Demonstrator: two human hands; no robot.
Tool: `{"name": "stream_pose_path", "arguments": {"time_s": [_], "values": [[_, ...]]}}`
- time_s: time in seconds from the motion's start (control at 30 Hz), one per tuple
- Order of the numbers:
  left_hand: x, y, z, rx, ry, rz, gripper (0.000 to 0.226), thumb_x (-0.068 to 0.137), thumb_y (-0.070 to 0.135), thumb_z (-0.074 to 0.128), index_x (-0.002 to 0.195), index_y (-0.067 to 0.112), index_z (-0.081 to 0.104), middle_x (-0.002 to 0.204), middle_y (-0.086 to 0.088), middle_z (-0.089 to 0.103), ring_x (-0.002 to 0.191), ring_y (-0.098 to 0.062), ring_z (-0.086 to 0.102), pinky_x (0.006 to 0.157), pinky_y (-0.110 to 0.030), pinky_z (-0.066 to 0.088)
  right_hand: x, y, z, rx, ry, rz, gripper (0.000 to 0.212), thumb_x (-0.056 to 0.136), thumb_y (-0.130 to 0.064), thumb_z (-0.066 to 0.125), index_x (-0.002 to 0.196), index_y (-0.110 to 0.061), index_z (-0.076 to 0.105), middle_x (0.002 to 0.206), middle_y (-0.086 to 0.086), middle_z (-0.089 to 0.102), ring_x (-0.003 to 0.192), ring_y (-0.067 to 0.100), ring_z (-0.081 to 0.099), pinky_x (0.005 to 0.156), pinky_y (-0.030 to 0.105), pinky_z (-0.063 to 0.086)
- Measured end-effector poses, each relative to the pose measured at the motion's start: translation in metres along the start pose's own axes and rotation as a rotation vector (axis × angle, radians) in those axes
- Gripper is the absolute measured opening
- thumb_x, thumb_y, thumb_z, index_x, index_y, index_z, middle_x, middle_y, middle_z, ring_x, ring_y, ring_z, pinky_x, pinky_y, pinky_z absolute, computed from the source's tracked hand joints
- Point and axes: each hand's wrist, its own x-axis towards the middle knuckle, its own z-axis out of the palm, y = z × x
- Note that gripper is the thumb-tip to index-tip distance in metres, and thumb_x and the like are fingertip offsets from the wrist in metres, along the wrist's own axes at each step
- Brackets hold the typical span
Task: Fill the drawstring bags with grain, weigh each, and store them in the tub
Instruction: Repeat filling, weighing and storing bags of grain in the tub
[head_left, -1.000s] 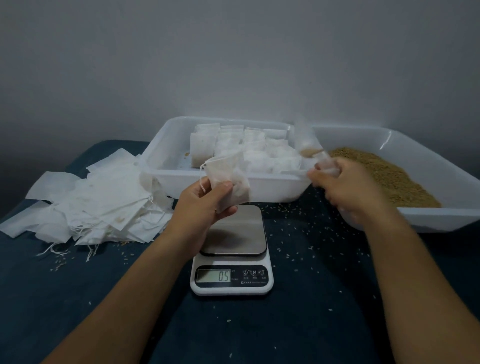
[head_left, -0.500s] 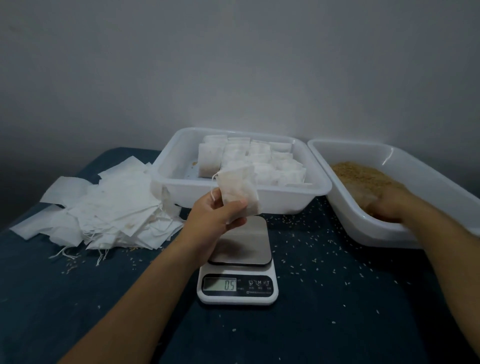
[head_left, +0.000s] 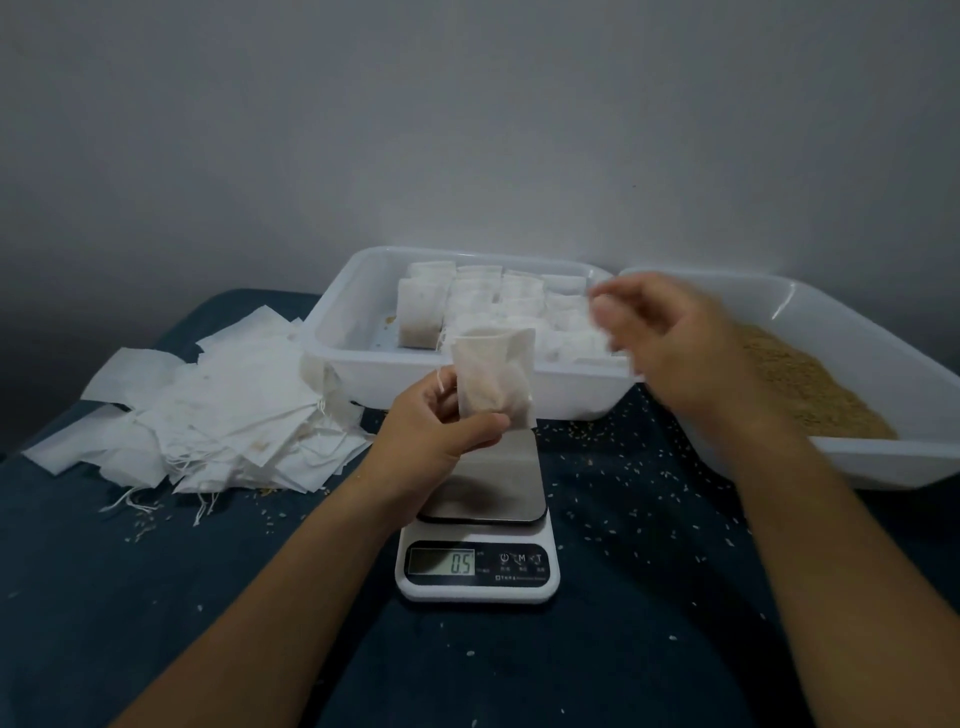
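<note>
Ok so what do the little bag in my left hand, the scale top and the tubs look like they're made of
The bag: thin white non-woven or filter-type fabric, matte, slightly see-through, with darker grain showing low inside. The scale: its platform looks like brushed steel with a dull grey sheen, on a glossy white plastic base. The storage tub and grain tub: smooth white plastic, faintly translucent, with glints on the rims.

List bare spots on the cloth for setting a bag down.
Free: cloth left of the scale, below the empty-bag pile; cloth between scale and grain tray. Both carry stray grains. Crowded: storage tub, packed with filled bags.
</note>
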Motion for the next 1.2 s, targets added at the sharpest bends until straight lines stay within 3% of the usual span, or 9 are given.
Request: {"name": "stream_pose_path", "arguments": {"time_s": [0.1, 0.27, 0.4, 0.57, 0.67, 0.8, 0.93, 1.07, 1.2], "values": [[-0.001, 0.000, -0.003, 0.076, -0.036, 0.031, 0.051, 0.078, 0.009, 0.080, 0.127, 0.017, 0.067, 0.111, -0.007, 0.079, 0.104, -0.019, 0.075, 0.084, -0.027, 0.059, -0.017, -0.003, 0.039, 0.009, -0.328, 0.017, 0.047, 0.085, -0.077, 0.058, 0.125, -0.052, 0.058, 0.111, -0.029, 0.067, 0.098, -0.011, 0.063, 0.074, 0.017, 0.053], [-0.001, -0.001, -0.006, 0.253, -0.050, 0.068, 0.047, 0.084, 0.006, 0.080, 0.126, 0.021, 0.068, 0.108, -0.002, 0.079, 0.100, -0.016, 0.075, 0.082, -0.027, 0.059, -0.016, 0.008, 0.052, -0.043, -0.261, -0.195, 0.043, 0.091, -0.047, 0.075, 0.130, -0.051, 0.055, 0.138, -0.030, 0.051, 0.123, -0.012, 0.050, 0.088, 0.010, 0.049], [0.000, -0.003, -0.004, 0.328, -0.039, 0.104, 0.044, 0.086, 0.004, 0.080, 0.124, 0.022, 0.069, 0.108, 0.002, 0.079, 0.101, -0.015, 0.075, 0.084, -0.030, 0.061, -0.005, 0.000, 0.036, -0.214, -0.265, -0.308, 0.040, 0.087, -0.051, 0.077, 0.122, -0.047, 0.057, 0.151, -0.020, 0.046, 0.136, -0.004, 0.042, 0.107, 0.026, 0.042], [0.003, 0.000, 0.008, 0.289, -0.028, 0.134, 0.035, 0.088, 0.000, 0.076, 0.118, 0.018, 0.071, 0.098, 0.000, 0.079, 0.089, -0.011, 0.074, 0.076, -0.024, 0.057, 0.013, -0.006, 0.026, -0.318, -0.461, -0.235, 0.014, 0.091, -0.053, 0.071, 0.099, -0.043, 0.066, 0.140, -0.017, 0.060, 0.128, 0.001, 0.053, 0.106, 0.026, 0.046], [0.013, 0.006, 0.023, 0.125, 0.036, 0.079, 0.032, 0.086, 0.014, 0.078, 0.118, 0.016, 0.073, 0.100, -0.007, 0.078, 0.088, -0.017, 0.070, 0.078, -0.030, 0.057, 0.026, -0.003, 0.019, -0.050, -0.352, -0.183, 0.010, 0.094, -0.034, 0.076, 0.088, -0.041, 0.074, 0.116, -0.024, 0.071, 0.113, -0.002, 0.065, 0.091, 0.019, 0.052], [0.034, 0.022, 0.053, -0.330, 0.006, -0.196, 0.015, 0.098, 0.026, 0.070, 0.106, 0.017, 0.079, 0.099, -0.005, 0.074, 0.082, -0.013, 0.065, 0.070, -0.023, 0.053, 0.041, 0.011, 0.005, 0.222, -0.178, -0.116, 0.009, 0.097, -0.024, 0.075, 0.095, -0.026, 0.083, 0.115, -0.014, 0.077, 0.107, 0.014, 0.073, 0.099, 0.042, 0.058], [0.061, 0.031, 0.089, -0.542, -0.060, -0.350, 0.033, 0.104, 0.033, 0.064, 0.129, 0.013, 0.071, 0.113, -0.011, 0.078, 0.103, -0.023, 0.077, 0.085, -0.040, 0.064, 0.047, 0.029, -0.014, 0.296, -0.036, -0.067, 0.012, 0.097, -0.028, 0.075, 0.100, -0.035, 0.083, 0.115, -0.009, 0.078, 0.105, 0.021, 0.075, 0.093, 0.048, 0.063], [0.093, 0.038, 0.122, -0.398, -0.053, -0.238, 0.025, 0.107, 0.019, 0.058, 0.128, 0.006, 0.063, 0.121, -0.016, 0.073, 0.098, -0.024, 0.076, 0.080, -0.031, 0.063, 0.045, 0.054, -0.041, 0.262, 0.058, 0.045, 0.012, 0.100, -0.036, 0.071, 0.101, -0.034, 0.083, 0.101, -0.003, 0.081, 0.100, 0.022, 0.076, 0.086, 0.040, 0.065], [0.120, 0.040, 0.147, -0.116, -0.074, -0.109, 0.028, 0.098, 0.006, 0.069, 0.125, 0.004, 0.062, 0.125, -0.019, 0.070, 0.106, -0.028, 0.075, 0.088, -0.031, 0.063, 0.042, 0.072, -0.058, 0.275, 0.062, 0.164, 0.038, 0.102, -0.058, 0.056, 0.098, -0.031, 0.082, 0.101, -0.002, 0.081, 0.097, 0.015, 0.077, 0.082, 0.035, 0.061]]}}
